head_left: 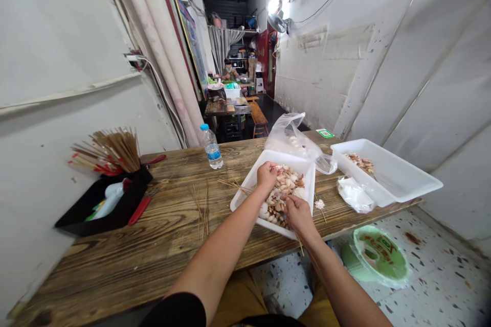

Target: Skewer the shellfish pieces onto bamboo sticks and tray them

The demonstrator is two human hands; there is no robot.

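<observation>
A white tray [249,183] holding a heap of pale mushroom pieces [286,186] sits on the wooden table [153,245] in front of me. My left hand [267,174] is over the tray's far side, its fingers pinched on a piece from the heap. Nearer me, my right hand [297,213] rests closed on the pieces at the tray's near edge, and a thin bamboo skewer [299,246] runs out beneath it. What its fingers grip is hidden.
Loose skewers [203,204] lie left of the tray. A second white tray [395,176], a clear plastic bag [293,138] and a water bottle [211,147] stand behind. A black box [92,204] with skewer bundles sits far left. A green bucket [378,255] is on the floor. A person sits far back.
</observation>
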